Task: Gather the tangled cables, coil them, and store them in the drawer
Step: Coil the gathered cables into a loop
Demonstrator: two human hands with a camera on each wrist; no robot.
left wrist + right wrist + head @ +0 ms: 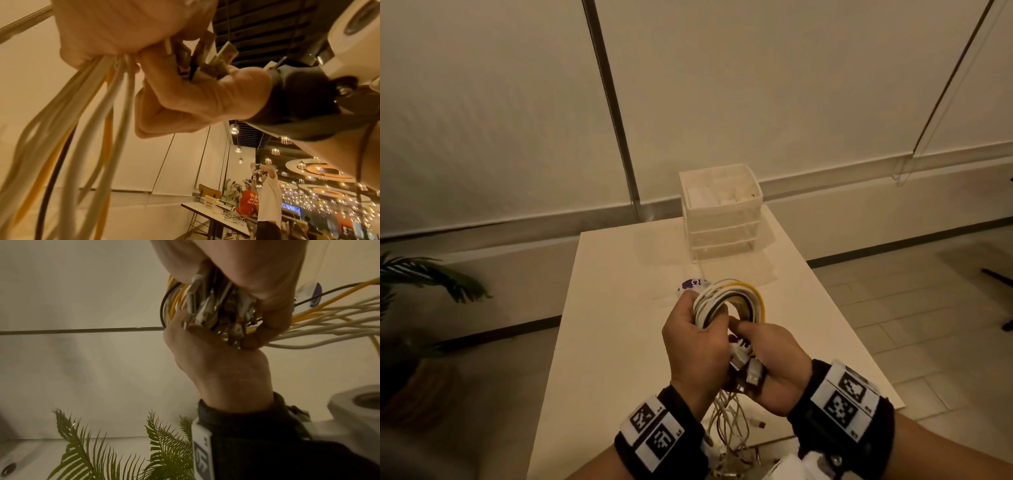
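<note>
A looped bundle of white, yellow and black cables (729,301) is held up over the white table (619,342). My left hand (688,332) grips the loop's left side, fingers curled round the strands. My right hand (770,356) holds the lower part, where several plug ends (746,366) stick out between the palms. Loose cable ends (732,431) hang below both hands. In the left wrist view the cables (82,113) stream down from my left hand (123,24), beside my right hand (195,97). In the right wrist view my right hand (257,280) and left hand (216,366) clasp the plugs (216,309). The white drawer unit (722,222) stands at the table's far end.
A small purple and white round object (690,285) lies on the table just behind the bundle. A potted plant (424,274) stands on the floor at the left. The table's right edge (859,342) borders tiled floor. Other people stand at a far table (257,203).
</note>
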